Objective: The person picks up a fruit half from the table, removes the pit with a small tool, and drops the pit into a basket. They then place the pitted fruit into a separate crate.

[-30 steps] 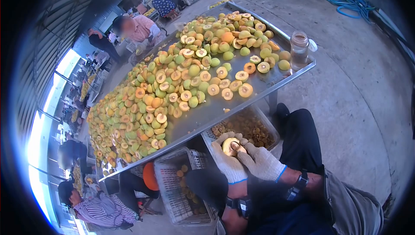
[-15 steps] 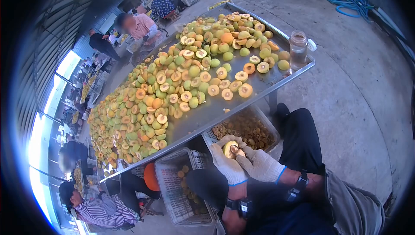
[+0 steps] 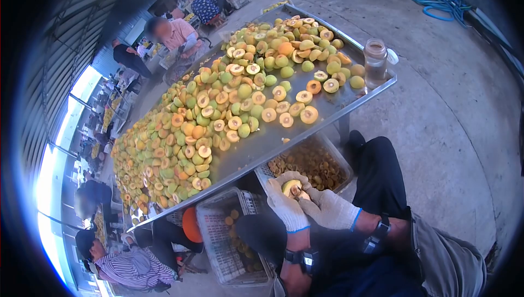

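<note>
Both my hands wear whitish knitted gloves and meet above a crate of brown scraps. My left hand (image 3: 283,204) is curled around a halved apricot (image 3: 290,187), its cut face turned up. From the right, my right hand (image 3: 331,208) presses its closed thumb and fingers against the fruit's centre. Whether those fingers hold a small tool or the stone is hidden. Beyond my hands, a large metal table (image 3: 295,134) carries a wide heap of halved apricots (image 3: 180,128), yellow, green and orange, several with stones showing.
Below the table edge stands the scrap crate (image 3: 339,160). Left of my knees, another plastic crate (image 3: 221,259) holds some fruit pieces. A clear jar (image 3: 375,65) stands at the table's right corner. People sit across and left of the table. A blue hose (image 3: 436,3) lies on the floor.
My right fingers have shifted slightly at the apricot's centre, and its cut face has tilted a little. Both hands stay in nearly the same place.
</note>
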`<control>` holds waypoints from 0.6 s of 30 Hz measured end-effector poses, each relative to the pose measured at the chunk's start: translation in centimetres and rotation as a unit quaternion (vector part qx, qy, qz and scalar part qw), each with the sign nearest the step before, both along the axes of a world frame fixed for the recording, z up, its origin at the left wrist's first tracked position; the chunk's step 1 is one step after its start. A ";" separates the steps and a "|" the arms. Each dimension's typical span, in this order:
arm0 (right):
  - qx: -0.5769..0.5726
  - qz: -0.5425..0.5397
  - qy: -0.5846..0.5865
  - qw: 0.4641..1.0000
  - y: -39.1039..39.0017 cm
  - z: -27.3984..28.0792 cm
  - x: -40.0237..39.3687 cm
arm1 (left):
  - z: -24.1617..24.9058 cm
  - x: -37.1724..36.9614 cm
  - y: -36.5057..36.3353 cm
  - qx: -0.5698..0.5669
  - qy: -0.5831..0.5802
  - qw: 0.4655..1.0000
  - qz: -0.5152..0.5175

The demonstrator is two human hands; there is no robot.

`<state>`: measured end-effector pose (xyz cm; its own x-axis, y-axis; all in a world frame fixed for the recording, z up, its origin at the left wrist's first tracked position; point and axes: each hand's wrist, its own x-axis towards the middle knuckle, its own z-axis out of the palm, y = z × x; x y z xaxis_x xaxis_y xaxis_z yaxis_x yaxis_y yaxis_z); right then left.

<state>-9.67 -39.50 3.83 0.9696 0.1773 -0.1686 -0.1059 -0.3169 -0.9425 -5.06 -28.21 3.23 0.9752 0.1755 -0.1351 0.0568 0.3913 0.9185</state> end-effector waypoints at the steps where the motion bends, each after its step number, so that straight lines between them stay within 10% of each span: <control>1: 0.042 0.005 -0.016 0.999 0.0 -1.7 0.1 | 0.0 -0.1 0.0 0.000 -0.001 1.000 -0.010; 18: 0.185 0.044 0.050 0.981 -0.5 -2.6 -0.5 | 1.2 -0.4 0.0 0.056 -0.065 0.996 -0.040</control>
